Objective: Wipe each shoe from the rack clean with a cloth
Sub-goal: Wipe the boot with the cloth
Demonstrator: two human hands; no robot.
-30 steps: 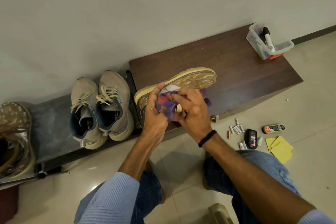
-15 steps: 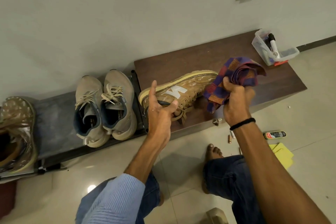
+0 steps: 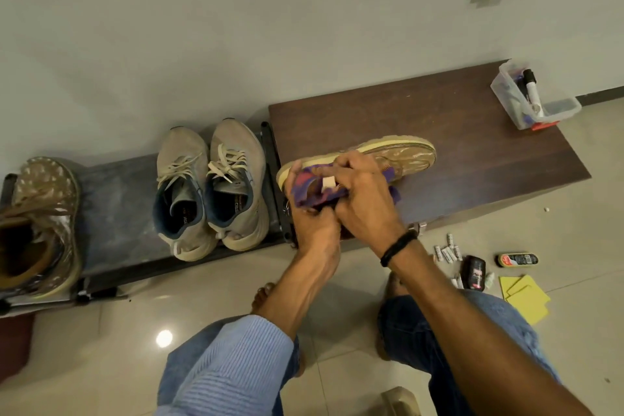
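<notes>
The brown shoe (image 3: 405, 159) is found at the centre of the frame, over the near left part of the dark wooden cabinet top (image 3: 472, 132); whether it rests on the wood or is held just above it cannot be told. It is judged to be mid-wipe: the purple checked cloth (image 3: 309, 191) is bunched against its side near the heel, while the toe half is left uncovered. The shoe is turned onto its side, the pale sole facing the upper part of the frame. Its long axis runs across the picture, heel towards the centre left, toe towards the right and slightly higher. The heel end is gripped by the left hand (image 3: 314, 226), thumb raised beside the sole. The cloth is clutched and pressed onto the shoe by the curled fingers of the right hand (image 3: 366, 203). On the rack (image 3: 114, 206) at the left, a pair of grey sneakers (image 3: 209, 186) and a patterned boot (image 3: 40, 213) are seen; whether these have been wiped cannot be told, so they are counted as possibly outstanding.
</notes>
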